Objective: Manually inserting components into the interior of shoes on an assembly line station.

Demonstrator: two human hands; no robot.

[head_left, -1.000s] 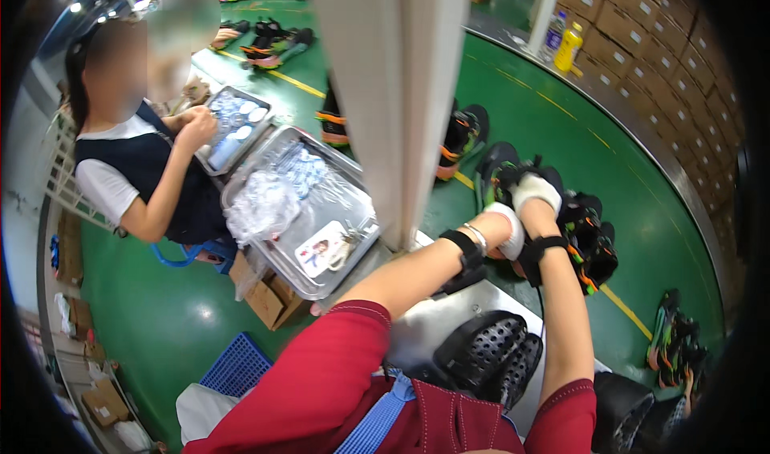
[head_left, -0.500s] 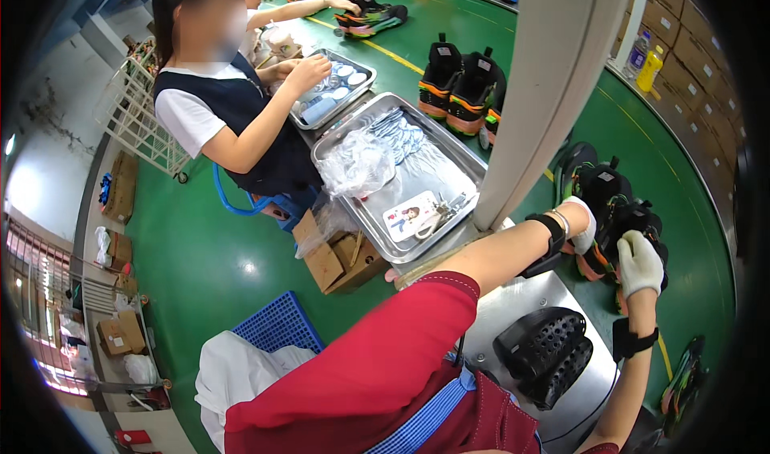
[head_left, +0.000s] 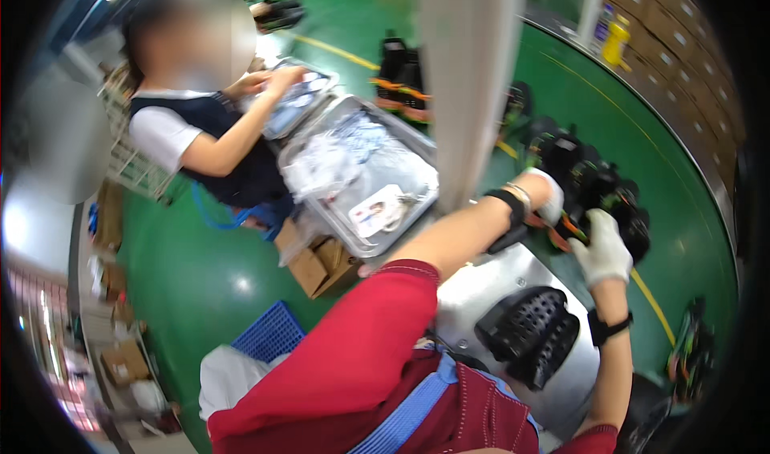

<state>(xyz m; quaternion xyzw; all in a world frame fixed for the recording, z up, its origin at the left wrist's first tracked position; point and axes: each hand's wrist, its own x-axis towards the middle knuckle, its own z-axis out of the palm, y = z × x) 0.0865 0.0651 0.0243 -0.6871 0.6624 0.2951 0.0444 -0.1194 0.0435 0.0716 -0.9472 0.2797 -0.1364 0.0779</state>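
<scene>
Several black sneakers with orange and green soles stand in a cluster at the right, on the green surface. My left hand, in a white glove, reaches to the near side of this cluster; its fingers are hidden. Close to its right, my right hand, also gloved in white, is at the near sneaker, with the thumb and fingers about its edge. Motion blurs both hands. Black perforated shoe-shaped forms lie on the metal plate below my hands.
A pale pillar rises left of the sneakers. Metal trays with plastic bags and small items stand beyond it. At the left sits a co-worker, hands over the farther tray. Cartons and two bottles line the far right.
The view has shifted, moving most things leftward. My right hand has turned, its thumb now spread to the left and closer to my left hand. The co-worker's hands remain over the tray.
</scene>
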